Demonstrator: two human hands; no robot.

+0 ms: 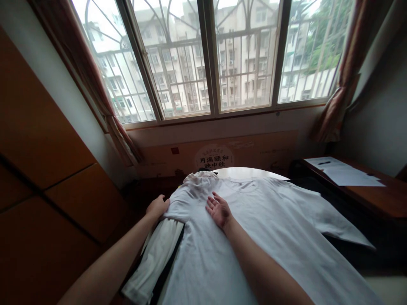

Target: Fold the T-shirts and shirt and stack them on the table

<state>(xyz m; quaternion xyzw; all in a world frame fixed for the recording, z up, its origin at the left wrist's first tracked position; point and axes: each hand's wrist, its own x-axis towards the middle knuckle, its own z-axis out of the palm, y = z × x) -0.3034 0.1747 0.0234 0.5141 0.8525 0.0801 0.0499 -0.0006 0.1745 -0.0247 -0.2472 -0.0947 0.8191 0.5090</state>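
Note:
A white T-shirt [241, 237] lies spread out before me, its collar toward the window and one sleeve reaching to the right. At the edge of its left sleeve is my left hand [158, 206], fingers curled round the cloth. My right hand [219, 211] rests on or just over the upper chest, palm turned up and fingers spread, holding nothing. Under the left sleeve a cream-white folded cloth [159, 258] hangs out, with a dark strip along it. Some bunched pale fabric [200, 177] sits past the left shoulder.
Beyond the shirt shows a white rounded surface [251, 173]. A brown wooden table [394, 199] with white papers [346, 171] stands at the right. A printed cardboard panel [254, 150] leans below the barred window [211, 63]. Wooden cabinets [47, 169] stand at left.

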